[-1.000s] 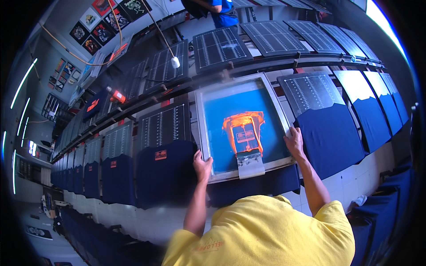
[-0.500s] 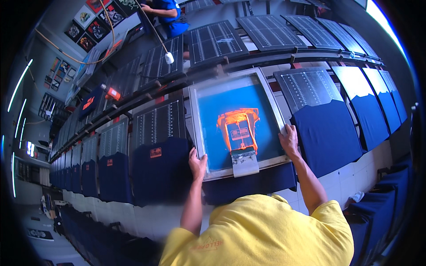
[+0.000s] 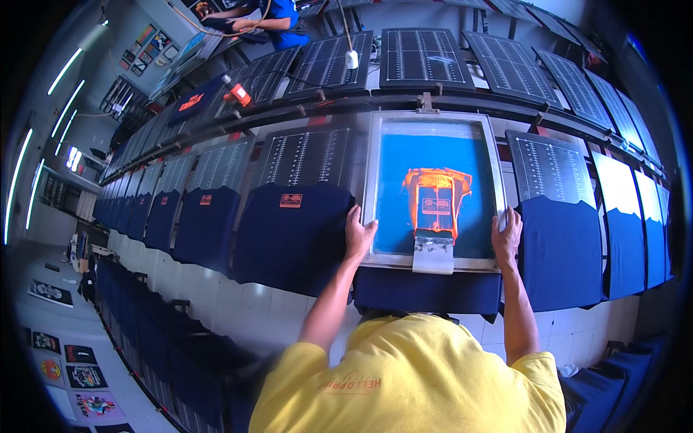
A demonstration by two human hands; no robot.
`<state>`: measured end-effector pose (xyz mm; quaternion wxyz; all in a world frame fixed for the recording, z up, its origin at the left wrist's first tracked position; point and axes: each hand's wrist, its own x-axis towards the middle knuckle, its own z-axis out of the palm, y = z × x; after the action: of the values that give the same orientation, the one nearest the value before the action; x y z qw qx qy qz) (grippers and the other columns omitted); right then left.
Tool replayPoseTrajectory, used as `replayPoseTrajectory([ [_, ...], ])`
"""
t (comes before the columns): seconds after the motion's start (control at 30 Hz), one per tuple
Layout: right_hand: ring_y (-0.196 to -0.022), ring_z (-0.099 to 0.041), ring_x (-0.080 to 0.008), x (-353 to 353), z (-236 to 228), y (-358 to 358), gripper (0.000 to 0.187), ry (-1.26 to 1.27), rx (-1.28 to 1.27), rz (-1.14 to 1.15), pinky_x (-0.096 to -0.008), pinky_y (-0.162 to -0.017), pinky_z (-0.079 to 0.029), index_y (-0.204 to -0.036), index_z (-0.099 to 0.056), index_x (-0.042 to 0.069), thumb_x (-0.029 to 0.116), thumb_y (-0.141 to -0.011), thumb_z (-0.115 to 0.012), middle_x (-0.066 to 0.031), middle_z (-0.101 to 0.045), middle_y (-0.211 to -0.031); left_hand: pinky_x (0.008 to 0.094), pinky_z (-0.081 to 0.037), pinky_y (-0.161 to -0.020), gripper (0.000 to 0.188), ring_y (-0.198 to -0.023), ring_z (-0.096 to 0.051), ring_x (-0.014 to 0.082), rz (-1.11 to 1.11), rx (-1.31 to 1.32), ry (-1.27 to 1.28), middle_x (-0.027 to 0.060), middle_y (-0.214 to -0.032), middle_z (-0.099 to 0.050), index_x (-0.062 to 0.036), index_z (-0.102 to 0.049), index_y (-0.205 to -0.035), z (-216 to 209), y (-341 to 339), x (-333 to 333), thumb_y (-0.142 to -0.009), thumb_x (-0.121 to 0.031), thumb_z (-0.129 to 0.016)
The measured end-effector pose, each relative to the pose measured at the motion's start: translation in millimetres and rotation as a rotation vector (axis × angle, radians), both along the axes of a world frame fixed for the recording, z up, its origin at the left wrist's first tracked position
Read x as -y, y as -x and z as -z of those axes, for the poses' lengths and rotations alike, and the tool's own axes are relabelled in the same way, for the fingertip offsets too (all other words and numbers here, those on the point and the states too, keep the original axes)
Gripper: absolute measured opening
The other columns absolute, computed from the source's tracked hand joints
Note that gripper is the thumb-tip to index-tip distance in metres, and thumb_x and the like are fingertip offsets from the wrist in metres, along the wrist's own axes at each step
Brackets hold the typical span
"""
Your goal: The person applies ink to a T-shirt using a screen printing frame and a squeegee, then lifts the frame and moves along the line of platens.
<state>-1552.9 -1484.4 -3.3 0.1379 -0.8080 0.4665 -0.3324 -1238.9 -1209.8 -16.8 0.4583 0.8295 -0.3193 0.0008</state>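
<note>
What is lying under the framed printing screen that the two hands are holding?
A dark blue garment shows below the printing screen, gripped by the left hand and right hand. Its covered part cannot be seen.

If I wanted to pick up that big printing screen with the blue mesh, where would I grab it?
Probably by the two long side rails of the printing screen, near the corners closest to you, coming from the front. The left hand and right hand rest there now, one per side. The frame is wide and flat, and wet orange ink and a squeegee fill its middle.
</note>
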Motion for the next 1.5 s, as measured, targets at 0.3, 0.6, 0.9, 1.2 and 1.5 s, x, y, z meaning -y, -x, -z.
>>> replayPoseTrajectory([
  [0.3,-0.117,-0.056,-0.0375,-46.2,-46.4,-0.2,0.047,0.015,-0.084,-0.418,-0.0468,-0.102,-0.044,-0.129,-0.059,0.001,0.017,-0.087,-0.072,-0.0196,-0.062,-0.124,0.043,-0.046,-0.104,0.045,-0.122,-0.057,0.0372,0.031,0.036,0.237,0.0235,-0.129,-0.059,0.0045,-0.055,-0.13,-33.1,26.3,-15.0,-0.092,-0.014,-0.069],
  [0.6,-0.134,-0.046,-0.0305,-129.0,-80.6,-27.8,0.065,-0.009,-0.549,-0.851,-0.0465,-0.111,-0.04,-0.128,-0.062,0.006,0.014,-0.067,-0.079,-0.0063,-0.056,-0.142,0.0219,-0.053,-0.052,0.027,-0.078,-0.07,0.012,0.459,-0.91,0.122,0.008,-0.103,-0.07,-0.0016,-0.066,-0.113,-40.7,116.9,-72.7,-0.105,-0.025,-0.053],
  [0.9,-0.101,-0.059,-0.027,-111.9,-84.0,-60.9,0.045,0.127,-0.422,-0.753,-0.0425,-0.085,-0.045,-0.107,-0.063,0.009,0.01,-0.065,-0.078,-0.0043,-0.066,-0.11,0.0186,-0.038,-0.044,0.041,-0.076,-0.072,0.0172,0.579,-1.749,0.131,0.0156,-0.116,-0.069,-0.0018,-0.055,-0.128,-3.5,133.5,-31.1,-0.106,-0.036,-0.049],
  [1.2,-0.09,-0.065,-0.028,-44.8,-87.4,-92.1,0.036,0.057,-0.266,-0.663,-0.0437,-0.079,-0.046,-0.104,-0.065,0.01,0.015,-0.071,-0.077,-0.0084,-0.067,-0.091,0.0212,-0.038,-0.044,0.037,-0.055,-0.06,0.0114,0.471,-1.428,0.091,0.0069,-0.078,-0.066,-0.001,-0.059,-0.106,-7.6,155.0,-21.1,-0.111,-0.03,-0.037],
  [1.5,-0.096,-0.066,-0.0288,28.3,-80.1,-158.5,0.031,0.047,-0.307,-0.645,-0.0458,-0.085,-0.047,-0.106,-0.067,0.012,0.013,-0.074,-0.069,-0.0068,-0.069,-0.096,0.0223,-0.037,-0.041,0.036,-0.047,-0.053,0.0088,0.451,-1.289,0.103,0.0008,-0.068,-0.055,-0.0037,-0.056,-0.095,-11.6,162.8,-23.8,-0.11,-0.032,-0.04],
])
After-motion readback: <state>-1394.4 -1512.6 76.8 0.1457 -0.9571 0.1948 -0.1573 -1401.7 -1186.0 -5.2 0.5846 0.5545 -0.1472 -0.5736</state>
